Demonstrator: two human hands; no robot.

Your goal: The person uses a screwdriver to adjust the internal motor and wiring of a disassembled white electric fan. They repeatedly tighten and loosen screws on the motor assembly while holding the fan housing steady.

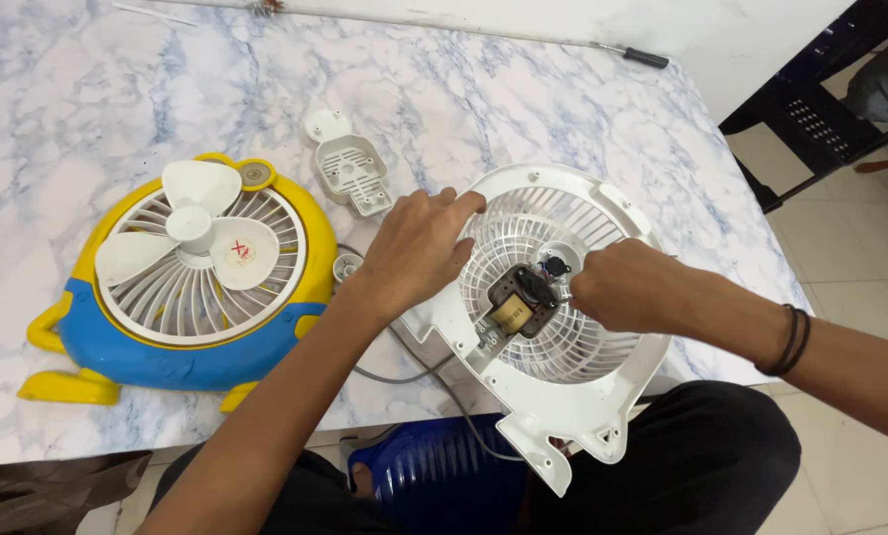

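Honestly the biggest worry is the marble-look surface (582,109) itself, since the white rear fan housing (553,287) sits at its near edge, around 5 o'clock in the view, with its two feet sticking out past the edge over the lap. If either hand lets up, I'd guess it could tip off toward the blue stool (434,476) below. It lies roughly flat, grille side up, and its long axis runs from the rounded top at about 12 o'clock down to the feet at about 6 o'clock, leaning slightly right. Over at 9 o'clock the yellow and blue front shell (166,337) with the white blades (191,233) lies well apart, and a small white cover plate (350,168) sits near 11 o'clock. The left hand (414,248) has its grip spread, fingertips resting on the housing rim. The right hand (632,287) is curled at the motor (518,307) in the middle, grip pressed together, though I can't tell whether it's pinching anything. The grey cable (404,369) loops off the edge under the left forearm, so a snag there could probably yank the motor wiring.
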